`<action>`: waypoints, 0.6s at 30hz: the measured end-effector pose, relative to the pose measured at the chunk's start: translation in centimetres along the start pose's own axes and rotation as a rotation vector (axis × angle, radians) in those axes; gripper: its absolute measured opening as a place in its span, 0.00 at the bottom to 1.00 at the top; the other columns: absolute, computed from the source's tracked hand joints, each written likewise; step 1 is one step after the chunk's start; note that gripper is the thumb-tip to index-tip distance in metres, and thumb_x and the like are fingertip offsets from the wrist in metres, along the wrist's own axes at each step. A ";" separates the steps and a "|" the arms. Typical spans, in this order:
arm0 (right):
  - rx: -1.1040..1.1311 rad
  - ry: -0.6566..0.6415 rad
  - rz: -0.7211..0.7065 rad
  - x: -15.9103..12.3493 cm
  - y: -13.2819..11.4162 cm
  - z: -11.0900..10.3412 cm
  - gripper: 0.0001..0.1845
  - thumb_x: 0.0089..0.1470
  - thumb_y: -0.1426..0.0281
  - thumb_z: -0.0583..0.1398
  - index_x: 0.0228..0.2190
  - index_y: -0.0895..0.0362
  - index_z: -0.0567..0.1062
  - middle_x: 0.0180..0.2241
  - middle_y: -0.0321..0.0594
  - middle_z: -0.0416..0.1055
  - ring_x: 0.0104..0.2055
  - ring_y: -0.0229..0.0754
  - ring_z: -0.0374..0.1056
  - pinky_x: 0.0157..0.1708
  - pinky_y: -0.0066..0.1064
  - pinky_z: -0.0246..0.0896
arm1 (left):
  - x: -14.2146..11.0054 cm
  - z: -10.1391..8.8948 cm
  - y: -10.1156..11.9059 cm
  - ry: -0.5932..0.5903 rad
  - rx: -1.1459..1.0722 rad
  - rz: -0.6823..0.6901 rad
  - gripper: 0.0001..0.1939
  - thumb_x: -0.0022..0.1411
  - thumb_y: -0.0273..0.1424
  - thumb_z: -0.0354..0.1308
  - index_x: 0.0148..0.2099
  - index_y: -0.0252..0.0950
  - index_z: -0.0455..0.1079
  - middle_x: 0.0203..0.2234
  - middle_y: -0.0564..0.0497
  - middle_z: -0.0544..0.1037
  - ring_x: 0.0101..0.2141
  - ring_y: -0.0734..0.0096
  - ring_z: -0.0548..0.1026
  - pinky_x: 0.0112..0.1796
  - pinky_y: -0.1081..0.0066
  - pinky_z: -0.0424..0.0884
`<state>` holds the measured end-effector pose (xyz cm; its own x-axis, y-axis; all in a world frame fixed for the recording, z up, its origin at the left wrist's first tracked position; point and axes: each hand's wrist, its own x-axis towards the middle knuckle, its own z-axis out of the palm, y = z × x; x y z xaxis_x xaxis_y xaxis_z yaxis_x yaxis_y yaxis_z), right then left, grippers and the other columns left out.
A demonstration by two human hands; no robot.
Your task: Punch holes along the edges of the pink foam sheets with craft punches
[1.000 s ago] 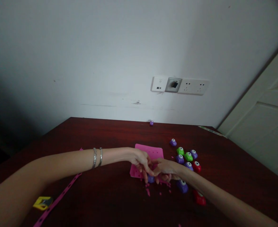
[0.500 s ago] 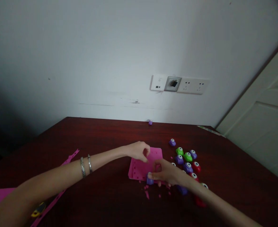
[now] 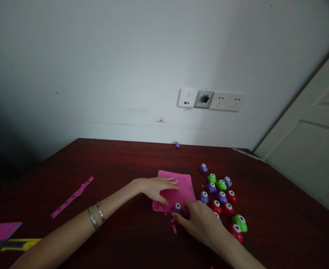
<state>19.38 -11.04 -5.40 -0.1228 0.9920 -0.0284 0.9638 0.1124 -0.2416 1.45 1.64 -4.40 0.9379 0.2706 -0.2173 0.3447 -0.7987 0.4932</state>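
**Left hand (image 3: 157,188) just went flat, right hand (image 3: 200,220) sticks around**

So 1.0 s ago the 2 hands are bunched together over the small purple plastic punch with a white eye-like top (image 3: 177,207). At 0.5 s ago the left is off on its own, fingers curled. Now it's open, palm down, fingers spread on the flat rectangular pink paper sheets (image 3: 183,189), covering part of their left side.

The punch sits at the paper's near edge, a bit right of the middle, eye up, between the hands. The right hand is curled next to it, thumb tip by its near side, but I can't tell if it's gripping or just touching.

What that means, imo: the 2-handed bit is paused, the paper gets steadied, and the punch is left to the right hand. Feels like a reset more than a press.

Bonus: with the right forearm lower, more of the red, green and purple plastic punches (image 3: 228,209) show off the paper's right edge. Loose pink paper scraps (image 3: 174,228) lie just off its near edge, and another tiny purple punch (image 3: 177,145) stands at the back edge of the dark red-brown wooden table (image 3: 125,158).
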 end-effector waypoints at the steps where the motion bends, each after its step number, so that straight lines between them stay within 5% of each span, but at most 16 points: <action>1: -0.015 0.006 -0.010 0.1 -0.1 0.2 0.19 0.51 0.54 0.54 0.24 0.56 0.72 0.24 0.43 0.73 0.26 0.46 0.69 0.21 0.29 0.44 | 0.0 0.1 -0.1 0.002 -0.003 0.003 0.39 0.53 0.39 0.58 0.63 0.35 0.48 0.63 0.47 0.43 0.62 0.63 0.40 0.59 0.62 0.42; 13: 0.060 -0.011 -0.104 -2.1 -1.0 -0.1 0.10 0.52 0.64 0.54 0.28 0.54 0.73 0.27 0.39 0.76 0.28 0.45 0.72 0.25 0.29 0.54 | -0.1 0.5 -0.7 0.020 -0.070 -0.004 0.39 0.53 0.38 0.60 0.63 0.38 0.49 0.63 0.48 0.44 0.62 0.64 0.41 0.59 0.61 0.41; 18: 0.048 -0.028 -0.028 -4.5 0.8 -0.1 0.10 0.53 0.66 0.52 0.28 0.54 0.72 0.26 0.39 0.75 0.27 0.45 0.72 0.23 0.28 0.54 | -0.1 0.7 -0.9 0.017 -0.067 -0.013 0.39 0.52 0.40 0.60 0.63 0.38 0.49 0.63 0.48 0.43 0.62 0.63 0.40 0.59 0.61 0.41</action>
<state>20.73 -15.38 -5.38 -0.1568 0.9865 -0.0480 0.9475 0.1366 -0.2891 1.04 2.02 -5.40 0.9337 0.2902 -0.2098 0.3581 -0.7574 0.5460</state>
